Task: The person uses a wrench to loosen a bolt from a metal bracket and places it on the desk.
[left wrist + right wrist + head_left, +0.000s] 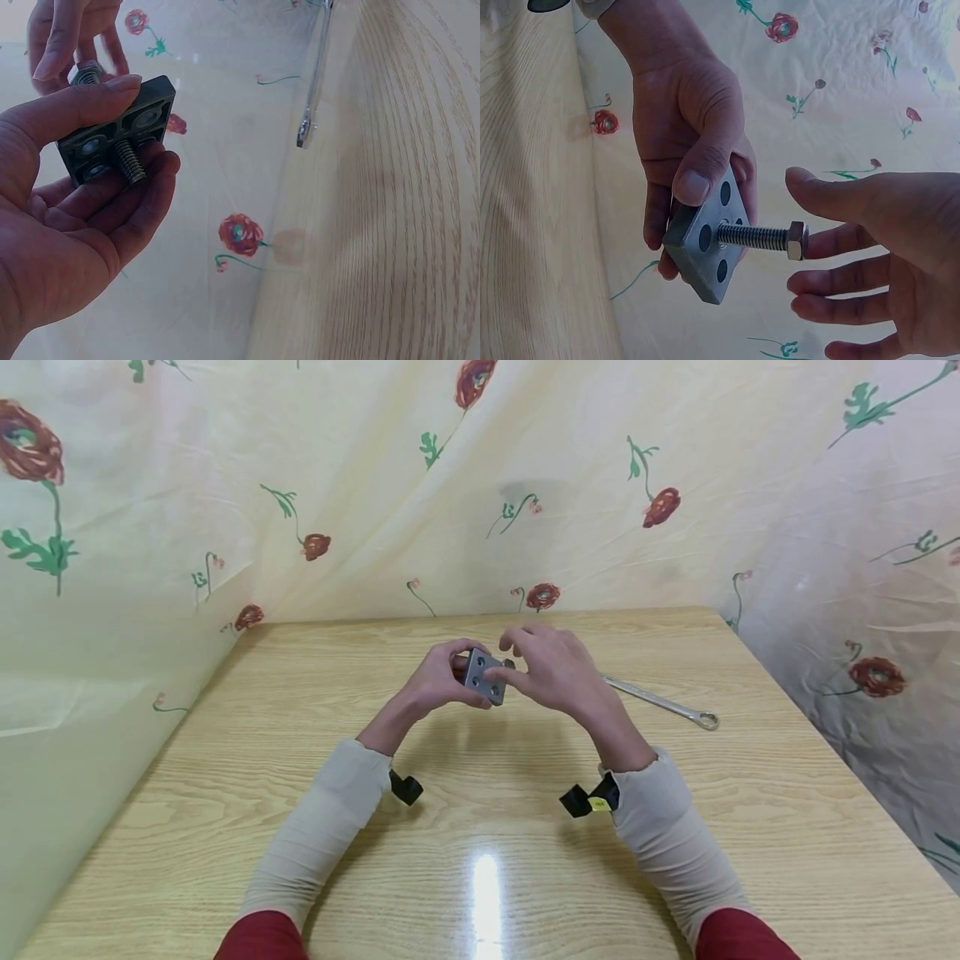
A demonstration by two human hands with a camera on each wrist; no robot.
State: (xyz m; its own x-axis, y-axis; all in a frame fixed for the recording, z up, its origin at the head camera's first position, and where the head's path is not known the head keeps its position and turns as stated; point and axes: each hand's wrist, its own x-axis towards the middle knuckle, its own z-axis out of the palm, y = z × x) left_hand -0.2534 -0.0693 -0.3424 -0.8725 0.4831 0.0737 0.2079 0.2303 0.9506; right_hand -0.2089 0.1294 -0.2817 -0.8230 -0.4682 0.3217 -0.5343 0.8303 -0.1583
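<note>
My left hand (pixel 435 683) grips a grey square plate (pixel 694 247) by its edges, thumb on one face and fingers behind. The plate has round holes near its corners and is held tilted above the table. A threaded bolt (pixel 754 237) passes through its middle. In the left wrist view the bolt's threaded end (pixel 131 163) sticks out of the ribbed side of the plate. The hex head (pixel 796 241) stands well off the smooth side. Beside that head is my right hand (pixel 900 247), thumb apart and fingers loosely extended, one fingertip right at the head.
A combination wrench (pixel 660 700) lies on the wooden table (pixel 450 885), right of my right hand. Behind the table and along its sides hangs a flower-patterned cloth (pixel 360 485). Each wrist wears a black camera mount (pixel 406 788).
</note>
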